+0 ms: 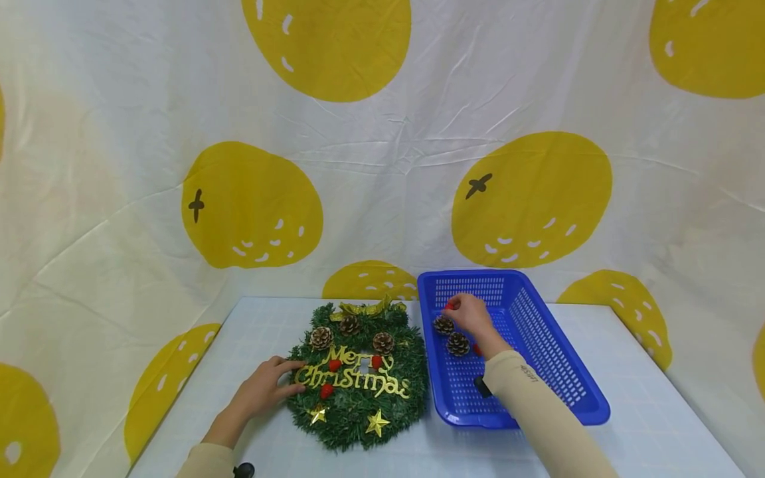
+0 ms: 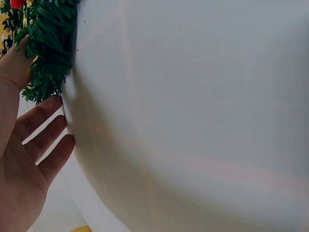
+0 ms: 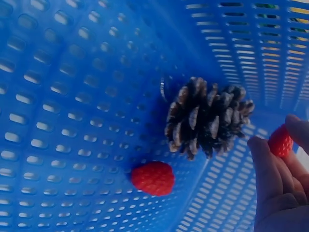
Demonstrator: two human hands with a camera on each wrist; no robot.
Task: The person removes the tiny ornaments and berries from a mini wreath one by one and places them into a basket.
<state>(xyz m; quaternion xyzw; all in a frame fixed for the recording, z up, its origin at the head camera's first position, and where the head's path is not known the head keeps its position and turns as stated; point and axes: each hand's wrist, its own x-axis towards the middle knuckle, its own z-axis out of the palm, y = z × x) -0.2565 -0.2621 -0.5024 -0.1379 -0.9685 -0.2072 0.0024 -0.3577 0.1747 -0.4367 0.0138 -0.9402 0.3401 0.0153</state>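
A green Christmas wreath lies on the table with gold "Merry Christmas" lettering, pine cones, red berries and gold stars on it. My left hand touches the wreath's left edge with thumb and index finger; its other fingers are extended against the tabletop. Over the back left of the blue basket, my right hand pinches a red berry between thumb and fingertips. Inside the basket, near that hand, are two pine cones and another red berry.
The basket stands right beside the wreath, its perforated walls rising around the right hand. A gold ribbon bow tops the wreath. Behind the white table hangs a white cloth printed with yellow fruit.
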